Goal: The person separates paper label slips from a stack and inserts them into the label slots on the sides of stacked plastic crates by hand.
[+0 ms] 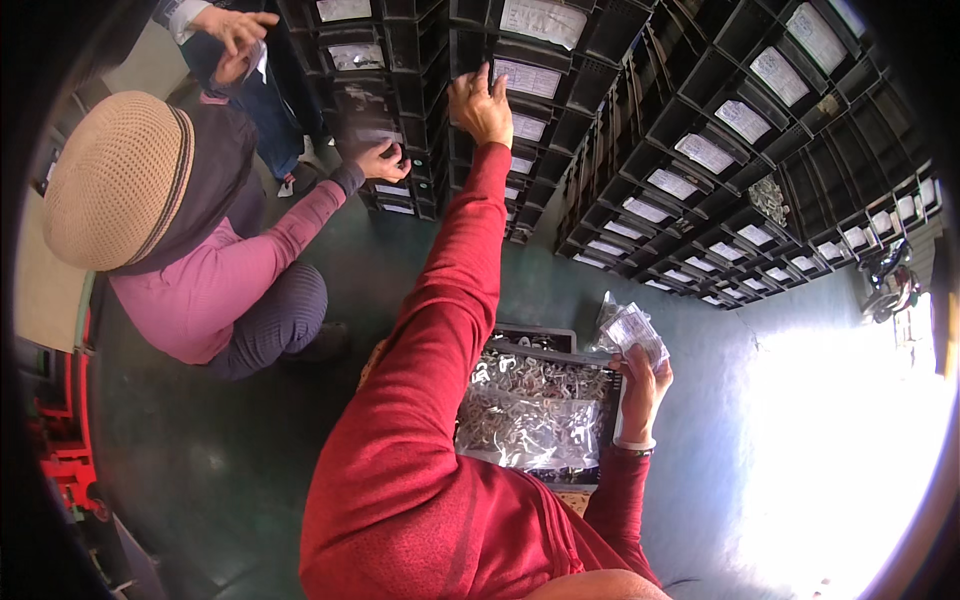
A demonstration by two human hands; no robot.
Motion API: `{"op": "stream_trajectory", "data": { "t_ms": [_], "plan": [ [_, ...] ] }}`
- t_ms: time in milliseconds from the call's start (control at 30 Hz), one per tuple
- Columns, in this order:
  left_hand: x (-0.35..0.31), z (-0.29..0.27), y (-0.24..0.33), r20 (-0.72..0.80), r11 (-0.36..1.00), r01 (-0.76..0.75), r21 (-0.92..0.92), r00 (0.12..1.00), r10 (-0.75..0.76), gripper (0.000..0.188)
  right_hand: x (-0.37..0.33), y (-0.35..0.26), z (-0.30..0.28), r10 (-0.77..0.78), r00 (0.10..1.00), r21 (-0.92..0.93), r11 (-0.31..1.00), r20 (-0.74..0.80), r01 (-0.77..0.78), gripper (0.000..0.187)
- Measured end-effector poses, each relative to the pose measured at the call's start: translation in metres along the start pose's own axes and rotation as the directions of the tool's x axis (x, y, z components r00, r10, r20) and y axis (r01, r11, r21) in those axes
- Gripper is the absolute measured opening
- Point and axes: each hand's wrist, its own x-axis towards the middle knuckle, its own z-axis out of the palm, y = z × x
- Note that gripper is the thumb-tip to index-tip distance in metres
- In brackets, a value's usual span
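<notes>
At far left, a co-worker's hand [385,160] is at a stack of black crates [400,40] with white labels. Your left hand [483,108] reaches the next stack [600,35], fingers bent beside a label [527,77]; you cannot tell here whether they pinch it. Below, an open black crate [608,410] holds many small metal parts [530,375], with a clear plastic bag [560,435] lying over them. Your right hand [643,390] grasps clear labelled packets [635,333] above its right edge. Farther right, small parts [768,200] show in another stack of labelled black crates [640,165].
</notes>
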Motion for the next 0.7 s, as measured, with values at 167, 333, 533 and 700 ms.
{"op": "stream_trajectory", "data": {
  "t_ms": [167,333,533,700],
  "plan": [
    [0.005,0.012,0.004,-0.028,0.999,-0.049,-0.006,0.998,0.049,0.027,-0.001,-0.003,-0.001,0.01,1.0,0.005,1.0,0.028,-0.011,0.021],
    [0.003,0.013,0.013,-0.044,0.996,0.038,-0.083,0.998,-0.042,0.019,0.0,-0.003,-0.002,0.016,0.999,0.001,1.0,0.034,-0.016,0.021],
    [0.015,0.012,0.001,-0.039,0.996,-0.052,-0.079,0.998,0.049,0.013,-0.001,-0.005,-0.001,-0.002,0.999,0.004,1.0,0.04,0.002,0.021],
    [0.007,-0.011,0.003,0.091,0.97,-0.239,-0.052,0.966,0.243,0.006,-0.007,-0.008,-0.001,-0.019,0.999,-0.009,1.0,0.027,0.019,0.022]
  ]
}}
